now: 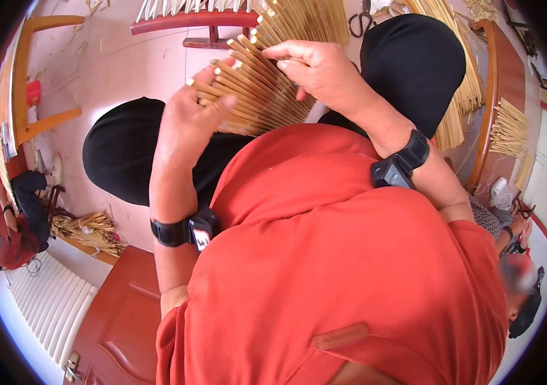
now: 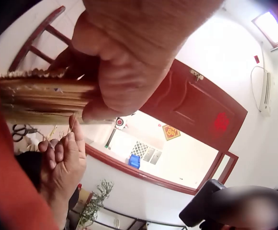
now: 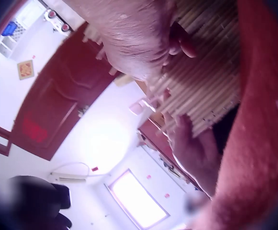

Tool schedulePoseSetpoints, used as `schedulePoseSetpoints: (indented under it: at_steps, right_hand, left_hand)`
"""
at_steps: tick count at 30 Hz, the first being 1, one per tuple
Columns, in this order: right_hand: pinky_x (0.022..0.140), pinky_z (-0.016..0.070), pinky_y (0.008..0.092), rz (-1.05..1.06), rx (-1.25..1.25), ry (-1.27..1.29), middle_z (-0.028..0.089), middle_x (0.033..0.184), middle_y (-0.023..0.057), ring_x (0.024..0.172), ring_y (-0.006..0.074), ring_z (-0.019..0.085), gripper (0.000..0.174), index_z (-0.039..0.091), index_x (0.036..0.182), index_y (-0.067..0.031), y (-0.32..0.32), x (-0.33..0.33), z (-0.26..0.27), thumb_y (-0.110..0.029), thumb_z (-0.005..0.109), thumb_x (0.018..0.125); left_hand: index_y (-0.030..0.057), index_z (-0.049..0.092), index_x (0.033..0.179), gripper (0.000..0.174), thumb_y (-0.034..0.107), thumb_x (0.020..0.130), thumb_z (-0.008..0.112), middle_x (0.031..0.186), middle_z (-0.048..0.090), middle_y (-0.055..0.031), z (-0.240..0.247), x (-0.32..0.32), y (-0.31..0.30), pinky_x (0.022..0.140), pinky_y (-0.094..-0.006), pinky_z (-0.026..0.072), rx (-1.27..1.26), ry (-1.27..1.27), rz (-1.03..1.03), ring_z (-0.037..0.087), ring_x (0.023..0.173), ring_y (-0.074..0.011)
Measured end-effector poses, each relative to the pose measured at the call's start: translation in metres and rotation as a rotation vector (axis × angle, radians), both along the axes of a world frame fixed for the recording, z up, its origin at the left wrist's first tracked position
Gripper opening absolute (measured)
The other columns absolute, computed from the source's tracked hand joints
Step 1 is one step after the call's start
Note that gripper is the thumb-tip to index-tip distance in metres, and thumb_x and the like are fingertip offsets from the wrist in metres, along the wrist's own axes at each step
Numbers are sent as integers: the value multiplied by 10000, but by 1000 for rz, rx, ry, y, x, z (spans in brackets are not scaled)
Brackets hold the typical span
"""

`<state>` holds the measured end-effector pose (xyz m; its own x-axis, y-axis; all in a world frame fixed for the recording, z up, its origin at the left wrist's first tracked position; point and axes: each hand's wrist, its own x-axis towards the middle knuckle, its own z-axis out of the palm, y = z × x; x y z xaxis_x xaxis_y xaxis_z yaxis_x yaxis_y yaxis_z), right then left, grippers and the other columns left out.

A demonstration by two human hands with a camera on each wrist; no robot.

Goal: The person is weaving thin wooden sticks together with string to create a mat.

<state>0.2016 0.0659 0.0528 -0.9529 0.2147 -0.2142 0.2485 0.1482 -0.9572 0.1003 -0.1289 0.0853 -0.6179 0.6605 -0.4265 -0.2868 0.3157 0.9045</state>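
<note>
Across the lap lies a mat of thin straw-coloured sticks (image 1: 257,96), laid side by side and joined in rows. Its stick ends point up and left in the head view. My left hand (image 1: 190,119) grips the near left edge of the mat, thumb on top and fingers underneath. Over the mat's far right part, my right hand (image 1: 328,74) is bent, with thumb and forefinger close together. The left wrist view shows that hand (image 2: 64,163) pinching a thin strand (image 2: 73,125) beside the mat. Some of its fingertips are hidden in the head view.
A red wooden frame (image 1: 193,22) with white strands stands ahead. Scissors (image 1: 361,22) lie by the right knee. Loose sticks (image 1: 459,83) are heaped to the right, and another bundle (image 1: 94,231) lies left. Other people sit at both sides.
</note>
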Motion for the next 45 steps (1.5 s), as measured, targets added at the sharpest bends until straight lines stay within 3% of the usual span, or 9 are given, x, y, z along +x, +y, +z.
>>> schedulePoseSetpoints:
  at_steps: [7,12,15,19,30,34,39,40,45]
  right_hand:
    - [439,417,173,-16,-199,-200,494,575,-38,431,16,435,210,628,1048,9,38,49,10,-115,527,912]
    - [422,392,165,-154,-323,-222,480,568,-41,442,14,423,203,634,1059,6,34,77,7,-90,533,912]
    - [428,405,185,-186,-341,-181,474,560,-29,438,29,426,215,634,1055,10,31,70,6,-104,515,917]
    - [446,432,203,-220,-253,-124,462,539,-32,428,36,432,240,625,1070,13,26,41,11,-126,505,916]
    - [464,413,197,-112,-139,-5,494,585,-34,483,39,472,233,635,1067,-18,18,14,16,-138,506,914]
    - [468,422,207,-72,-49,-9,521,606,-16,481,47,480,208,652,1041,-44,21,7,2,-132,518,908]
    - [467,434,218,-85,-14,2,531,603,-8,475,55,487,194,658,1023,-49,24,-2,-16,-129,531,899]
    - [467,440,223,-77,32,44,532,599,-8,472,57,487,196,658,1023,-48,25,-2,-22,-134,534,897]
    - [467,458,243,-104,108,91,547,587,3,466,76,513,213,665,1015,-54,32,-3,-29,-166,535,888]
  left_hand:
    - [85,280,1434,890,132,694,774,1347,459,-145,-6,24,1,1022,-362,351,185,39,-324,437,1233,-215]
    - [36,329,1410,888,256,687,795,1306,497,-114,-8,35,18,975,-336,360,178,167,-402,431,1210,-215]
    - [29,434,1346,572,-22,803,609,1170,591,-100,-7,40,29,939,-262,396,-15,321,-355,524,1087,-150]
    - [-16,489,1268,469,-37,806,567,1066,645,-137,-22,13,32,837,-264,467,45,246,-256,599,961,-133]
    - [44,523,1278,504,-80,790,544,1050,644,-60,19,-5,15,854,-244,440,-149,351,-244,543,932,-78]
    - [-29,481,1292,486,-94,816,548,1163,565,-76,-19,15,9,934,-279,422,-109,287,-54,519,1053,-123]
    - [-55,410,1328,531,141,861,570,1272,508,-149,-7,11,13,994,-330,378,79,-55,-17,512,1147,-213]
    - [-67,368,1342,653,293,841,581,1306,477,-192,-1,5,18,1011,-343,355,103,9,-99,487,1191,-243]
    - [-10,424,1315,663,337,805,667,1072,608,-137,12,-26,38,875,-298,421,-253,234,-343,567,990,-181]
